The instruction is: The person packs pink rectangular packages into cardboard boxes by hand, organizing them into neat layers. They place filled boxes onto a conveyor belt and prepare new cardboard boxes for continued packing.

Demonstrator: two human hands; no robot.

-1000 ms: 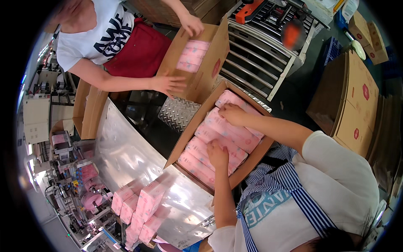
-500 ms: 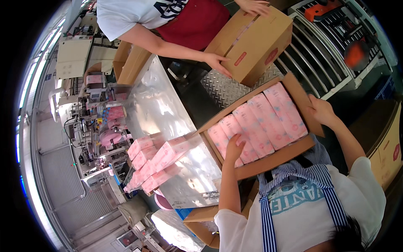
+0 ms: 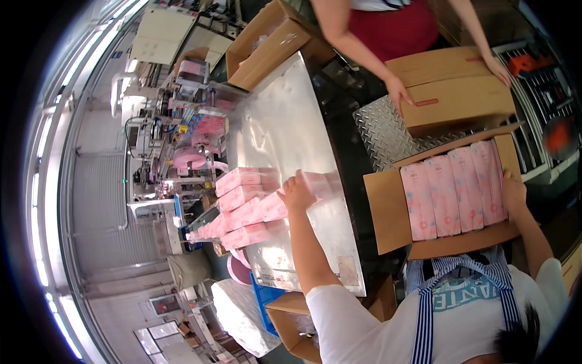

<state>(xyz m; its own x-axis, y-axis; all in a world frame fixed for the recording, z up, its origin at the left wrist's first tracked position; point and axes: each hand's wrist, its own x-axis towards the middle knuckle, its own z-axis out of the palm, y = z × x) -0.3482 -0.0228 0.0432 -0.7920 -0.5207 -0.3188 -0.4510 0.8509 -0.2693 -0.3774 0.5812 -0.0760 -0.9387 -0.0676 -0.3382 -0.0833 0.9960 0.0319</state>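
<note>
My left hand [image 3: 299, 193] reaches over the metal table, its fingers bent round a pink soft tissue pack [image 3: 320, 184]. Beside that hand, more pink tissue packs [image 3: 239, 198] lie stacked in rows, with clear film at their ends. My right hand [image 3: 514, 194] grips the right wall of an open cardboard carton [image 3: 451, 249] in front of me; part of the fingers is hidden behind the edge. Inside the carton, several pink packs [image 3: 445, 194] stand side by side. The carton's left flap [image 3: 387, 212] is folded outward.
Across from me a co-worker in a red apron [image 3: 391, 30] has both hands on a closed carton [image 3: 454, 97] above a diamond-plate surface [image 3: 388, 133]. A roller conveyor [image 3: 527, 145] is at the right. Machinery [image 3: 188, 145] stands left of the metal table [image 3: 285, 115]; an open box [image 3: 294, 340] sits below.
My left hand has left the packs in the carton and moved left to those on the table. My right hand stays at the carton's right side. The co-worker's carton has turned. The view has shifted.
</note>
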